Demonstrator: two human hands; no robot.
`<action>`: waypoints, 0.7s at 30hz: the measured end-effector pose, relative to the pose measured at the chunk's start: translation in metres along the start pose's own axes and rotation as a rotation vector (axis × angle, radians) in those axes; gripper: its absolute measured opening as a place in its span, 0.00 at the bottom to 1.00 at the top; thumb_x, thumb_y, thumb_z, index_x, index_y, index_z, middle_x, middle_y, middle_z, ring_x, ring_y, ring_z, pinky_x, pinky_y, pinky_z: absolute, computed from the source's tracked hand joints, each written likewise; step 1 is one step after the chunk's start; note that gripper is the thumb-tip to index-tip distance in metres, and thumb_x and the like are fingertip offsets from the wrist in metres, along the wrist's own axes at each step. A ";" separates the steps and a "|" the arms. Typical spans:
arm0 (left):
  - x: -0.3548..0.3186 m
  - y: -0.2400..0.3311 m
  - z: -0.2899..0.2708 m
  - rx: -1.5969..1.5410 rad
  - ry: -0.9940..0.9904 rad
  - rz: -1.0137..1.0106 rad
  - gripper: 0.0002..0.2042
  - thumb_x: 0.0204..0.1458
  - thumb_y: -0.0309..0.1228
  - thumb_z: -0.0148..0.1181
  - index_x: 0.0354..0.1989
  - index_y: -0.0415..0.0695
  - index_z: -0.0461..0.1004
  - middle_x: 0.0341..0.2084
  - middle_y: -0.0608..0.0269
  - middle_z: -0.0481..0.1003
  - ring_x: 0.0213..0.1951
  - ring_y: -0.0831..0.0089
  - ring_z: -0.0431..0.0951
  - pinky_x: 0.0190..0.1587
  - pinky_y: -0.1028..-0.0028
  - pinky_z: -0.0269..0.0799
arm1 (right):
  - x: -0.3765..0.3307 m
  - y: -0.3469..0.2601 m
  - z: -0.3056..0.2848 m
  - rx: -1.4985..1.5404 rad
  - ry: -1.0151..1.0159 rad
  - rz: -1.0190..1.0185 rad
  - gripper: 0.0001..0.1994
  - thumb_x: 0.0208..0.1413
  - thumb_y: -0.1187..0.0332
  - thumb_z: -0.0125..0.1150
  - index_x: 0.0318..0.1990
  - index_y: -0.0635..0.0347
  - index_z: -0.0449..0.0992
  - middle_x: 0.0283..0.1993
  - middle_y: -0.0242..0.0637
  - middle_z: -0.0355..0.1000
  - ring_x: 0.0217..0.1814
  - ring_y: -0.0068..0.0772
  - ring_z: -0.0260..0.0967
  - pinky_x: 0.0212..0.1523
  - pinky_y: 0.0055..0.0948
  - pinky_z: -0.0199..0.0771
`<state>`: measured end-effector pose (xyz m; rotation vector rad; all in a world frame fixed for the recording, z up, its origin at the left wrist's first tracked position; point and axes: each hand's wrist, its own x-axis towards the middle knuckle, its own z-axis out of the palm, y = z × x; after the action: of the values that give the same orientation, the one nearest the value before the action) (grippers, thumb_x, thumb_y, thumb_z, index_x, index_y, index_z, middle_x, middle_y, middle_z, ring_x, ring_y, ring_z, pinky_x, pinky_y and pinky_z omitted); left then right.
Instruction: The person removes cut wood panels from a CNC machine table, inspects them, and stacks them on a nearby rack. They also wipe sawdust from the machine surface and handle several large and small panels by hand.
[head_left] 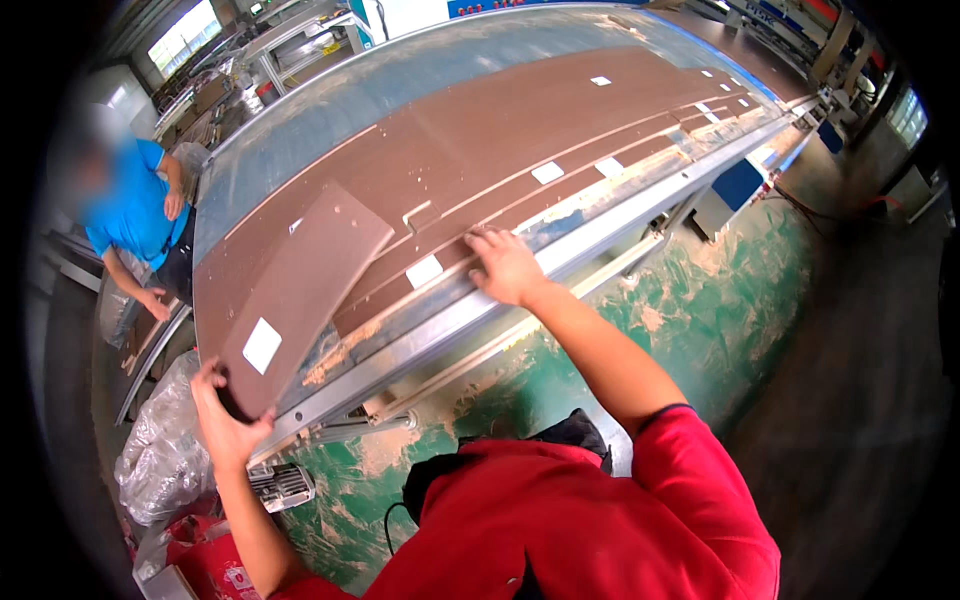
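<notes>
My left hand grips the near left end of a loose brown board, fingers along its far side and thumb at its near edge. The board lies at an angle over a larger cut brown sheet and carries a white label. Farther right, my right hand rests at the sheet's near edge, on a narrow strip, with thumb and fingers apart. Close to it, another white label sits on the sheet. Under the right palm the contact is hidden.
A metal rail borders the long table. Sawdust lies along its near edge. At left stands a co-worker in a blue shirt. Clear plastic wrap and a red bag lie lower left. The green floor is dusty.
</notes>
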<state>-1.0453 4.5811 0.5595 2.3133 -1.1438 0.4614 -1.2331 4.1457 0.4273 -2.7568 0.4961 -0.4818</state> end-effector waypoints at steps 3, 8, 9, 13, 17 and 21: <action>-0.009 0.040 0.014 -0.001 0.030 -0.048 0.36 0.22 0.36 0.72 0.43 0.42 0.60 0.52 0.45 0.67 0.54 0.48 0.68 0.58 0.57 0.63 | 0.036 0.035 0.039 -0.092 -0.079 -0.101 0.34 0.58 0.49 0.54 0.67 0.61 0.62 0.72 0.46 0.56 0.75 0.48 0.49 0.75 0.47 0.41; -0.029 0.103 0.054 0.003 0.091 -0.141 0.38 0.26 0.44 0.74 0.44 0.41 0.59 0.53 0.43 0.66 0.55 0.50 0.67 0.59 0.56 0.60 | 0.031 0.042 0.036 -0.111 -0.095 -0.288 0.29 0.55 0.55 0.58 0.59 0.66 0.68 0.61 0.52 0.65 0.68 0.50 0.57 0.70 0.46 0.49; -0.027 0.120 0.062 0.010 0.096 -0.176 0.38 0.27 0.45 0.74 0.44 0.41 0.59 0.53 0.43 0.66 0.55 0.50 0.67 0.60 0.56 0.60 | 0.036 0.044 0.034 -0.092 -0.153 -0.303 0.28 0.54 0.56 0.60 0.58 0.65 0.69 0.58 0.49 0.67 0.65 0.48 0.60 0.68 0.45 0.53; -0.017 0.194 0.093 0.027 0.115 -0.259 0.39 0.30 0.49 0.74 0.45 0.40 0.58 0.53 0.44 0.67 0.56 0.51 0.67 0.61 0.55 0.59 | 0.054 0.067 0.022 -0.040 -0.189 -0.535 0.23 0.49 0.57 0.65 0.48 0.62 0.74 0.47 0.41 0.70 0.55 0.42 0.64 0.57 0.40 0.63; -0.019 0.256 0.114 0.001 0.189 -0.325 0.37 0.34 0.49 0.74 0.46 0.42 0.58 0.55 0.45 0.65 0.59 0.53 0.64 0.65 0.55 0.53 | 0.082 0.101 -0.040 0.073 -0.256 -0.734 0.21 0.45 0.57 0.69 0.44 0.61 0.76 0.50 0.41 0.69 0.57 0.44 0.64 0.56 0.42 0.68; 0.000 0.307 0.135 0.025 0.190 -0.368 0.39 0.36 0.54 0.74 0.46 0.42 0.57 0.57 0.44 0.63 0.59 0.52 0.64 0.64 0.52 0.53 | 0.095 0.237 -0.110 0.260 -0.212 -0.668 0.24 0.41 0.59 0.73 0.47 0.58 0.77 0.48 0.41 0.69 0.57 0.46 0.64 0.57 0.42 0.68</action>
<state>-1.2833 4.3450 0.5407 2.3716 -0.6080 0.5409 -1.2571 3.8719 0.4703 -2.6156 -0.5210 -0.3516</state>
